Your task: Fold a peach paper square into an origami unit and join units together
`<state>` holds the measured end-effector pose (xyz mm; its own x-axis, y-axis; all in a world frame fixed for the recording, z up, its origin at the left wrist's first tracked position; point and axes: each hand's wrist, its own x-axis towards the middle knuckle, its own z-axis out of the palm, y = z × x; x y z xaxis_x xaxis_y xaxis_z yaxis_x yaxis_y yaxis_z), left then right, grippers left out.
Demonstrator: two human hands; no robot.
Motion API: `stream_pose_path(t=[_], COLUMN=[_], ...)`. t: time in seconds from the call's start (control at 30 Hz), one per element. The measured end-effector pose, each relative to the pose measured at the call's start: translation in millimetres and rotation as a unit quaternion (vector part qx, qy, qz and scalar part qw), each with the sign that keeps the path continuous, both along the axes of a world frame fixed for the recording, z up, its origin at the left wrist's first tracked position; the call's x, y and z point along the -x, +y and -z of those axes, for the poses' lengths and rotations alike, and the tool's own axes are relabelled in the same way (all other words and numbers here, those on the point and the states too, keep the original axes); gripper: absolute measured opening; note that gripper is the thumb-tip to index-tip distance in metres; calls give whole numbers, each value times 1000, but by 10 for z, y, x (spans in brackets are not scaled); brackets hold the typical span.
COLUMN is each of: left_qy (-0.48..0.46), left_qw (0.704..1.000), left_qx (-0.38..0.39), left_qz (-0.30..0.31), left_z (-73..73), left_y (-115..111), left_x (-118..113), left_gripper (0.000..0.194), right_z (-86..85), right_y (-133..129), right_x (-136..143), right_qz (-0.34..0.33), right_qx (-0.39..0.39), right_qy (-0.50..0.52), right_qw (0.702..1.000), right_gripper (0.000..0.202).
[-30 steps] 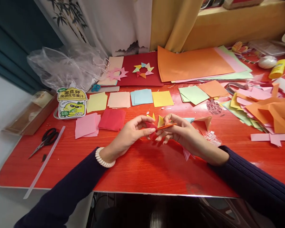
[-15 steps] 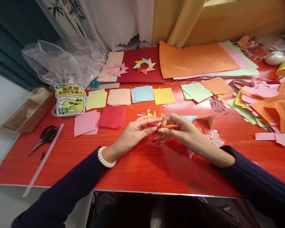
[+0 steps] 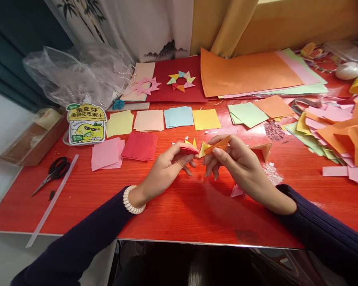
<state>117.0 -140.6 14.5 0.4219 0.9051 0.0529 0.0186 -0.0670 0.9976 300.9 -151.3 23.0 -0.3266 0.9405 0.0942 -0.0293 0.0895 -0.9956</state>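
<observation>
Between thumb and fingers, my left hand (image 3: 173,165) pinches a folded red paper piece (image 3: 188,151). My right hand (image 3: 231,159) grips a folded orange paper piece (image 3: 219,146), its pointed end rising above the fingers. A gap separates the two pieces. Small folded yellow paper pieces (image 3: 203,148) stand on the table just behind my hands, partly hidden by them. Below my right wrist lies a folded pink paper piece (image 3: 237,191), and a folded peach piece (image 3: 264,151) stands to the right of that hand.
Several stacks of square paper, such as the red stack (image 3: 140,146) and yellow stack (image 3: 206,119), lie behind. Two paper rings, one multicoloured (image 3: 181,85), rest farther back. Scissors (image 3: 55,172) and a translucent strip (image 3: 53,200) are at left; paper scraps (image 3: 346,131) pile at right.
My hands have drawn apart, separating the red and orange pieces that were together. The orange piece is now tilted upward in my right hand.
</observation>
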Motion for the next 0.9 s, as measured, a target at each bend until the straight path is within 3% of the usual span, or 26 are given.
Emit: stream_pose_path(t=[0.33, 0.53, 0.77, 0.9], left_qy=[59, 76, 104, 109], left_qw=[987, 980, 963, 956], left_qx=[-151, -182, -247, -273], left_qz=[2, 2, -5, -6], left_z=[46, 39, 23, 19], left_y=[-4, -10, -19, -20], left_x=[41, 44, 57, 63], left_gripper=[18, 20, 21, 23], right_z=[60, 54, 5, 19], right_y=[-26, -24, -7, -38], right_x=[-51, -44, 19, -11], right_qz=[31, 36, 39, 44], right_qx=[-114, -103, -34, -73], right_qy=[-77, -63, 24, -20], right_qw=[990, 992, 998, 996], right_gripper=[10, 5, 9, 16])
